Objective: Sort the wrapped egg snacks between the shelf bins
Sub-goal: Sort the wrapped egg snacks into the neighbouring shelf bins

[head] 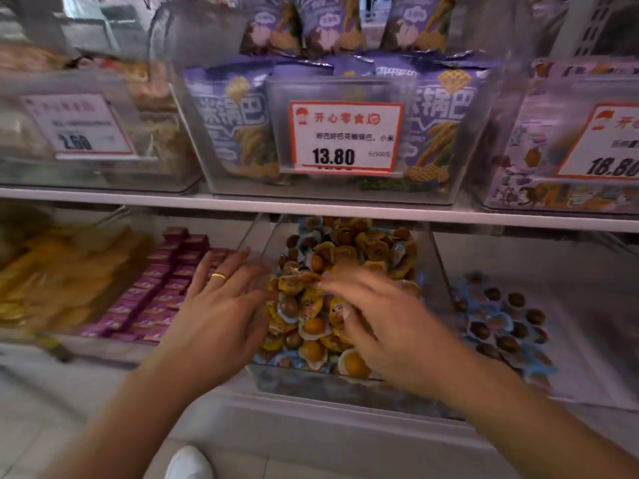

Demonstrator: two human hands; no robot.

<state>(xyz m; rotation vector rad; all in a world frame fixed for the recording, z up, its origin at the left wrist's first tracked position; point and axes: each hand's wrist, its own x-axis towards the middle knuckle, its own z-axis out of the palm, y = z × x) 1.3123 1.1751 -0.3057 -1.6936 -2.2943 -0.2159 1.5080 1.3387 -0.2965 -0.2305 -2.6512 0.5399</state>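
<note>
Both hands are over the middle clear bin point(345, 382) on the lower shelf, apart from each other.

Left hand point(221, 305), ring on one finger, lies flat with straight fingers at the bin's 9 o'clock edge, holding nothing as far as I can see.

Right hand point(377, 316) is blurred; its fingers reach toward 10 o'clock across the pile. Can't tell whether it's pinching a pack or just raking.

The wrapped egg snacks point(332, 281) in that bin are mixed: mostly yellow-wrapped, some blue-wrapped ones at the front and back.

The bin at 3 o'clock point(587, 385) holds only blue-wrapped eggs point(498, 326), so I'd judge that's where the blue ones go.

Advice:
- Keep your left hand as a dam at the 9 o'clock wall so nothing spills onto the purple boxes point(155, 288).
- Pick blue packs by the flat wrapper rim, not the egg bulge; the film looks slippery.
- Clear the front edge first, then the far end under the upper shelf point(311, 205).
</note>
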